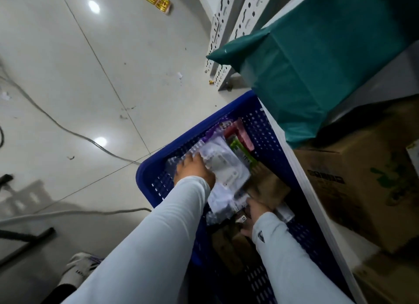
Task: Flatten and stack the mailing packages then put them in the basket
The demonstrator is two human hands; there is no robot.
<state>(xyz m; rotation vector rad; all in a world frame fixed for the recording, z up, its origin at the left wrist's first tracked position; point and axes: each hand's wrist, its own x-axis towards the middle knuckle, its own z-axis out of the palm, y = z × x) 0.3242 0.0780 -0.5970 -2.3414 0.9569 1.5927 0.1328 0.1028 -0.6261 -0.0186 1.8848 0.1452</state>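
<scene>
A blue perforated plastic basket stands on the floor beside a white shelf. Inside it lies a pile of clear and white mailing packages, with brown cardboard pieces and pink and green items around them. My left hand reaches into the basket and presses down on the clear packages with its fingers spread. My right hand is lower in the basket, at the near end of the pile, with fingers curled round the edge of a package. Both arms wear pale sleeves.
A white shelf edge runs along the basket's right side. On the shelf lie green poly mailers above cardboard boxes. Grey cables cross the tiled floor at left. My shoe shows at the bottom left.
</scene>
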